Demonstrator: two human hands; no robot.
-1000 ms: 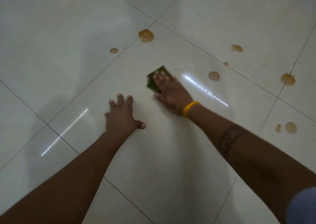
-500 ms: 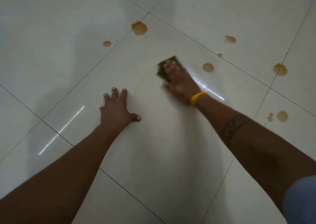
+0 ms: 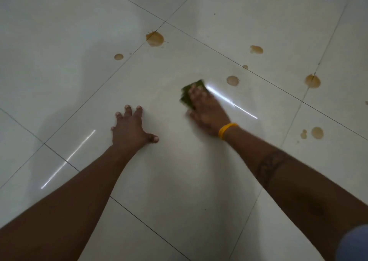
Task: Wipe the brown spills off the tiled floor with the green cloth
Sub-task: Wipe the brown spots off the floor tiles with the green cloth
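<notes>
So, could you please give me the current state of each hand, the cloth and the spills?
left hand: flat on the tile, fingers spread, holding nothing
right hand: pressing the cloth to the floor, blurred
green cloth: under the right hand's fingers, on the tile
brown spills: several unwiped, nearest just beyond the cloth
yellow wristband: on the right wrist

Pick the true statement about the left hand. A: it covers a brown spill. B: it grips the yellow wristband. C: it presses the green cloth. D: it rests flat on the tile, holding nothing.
D: the left hand lies spread on bare tiled floor, while the right hand presses the green cloth.
</notes>
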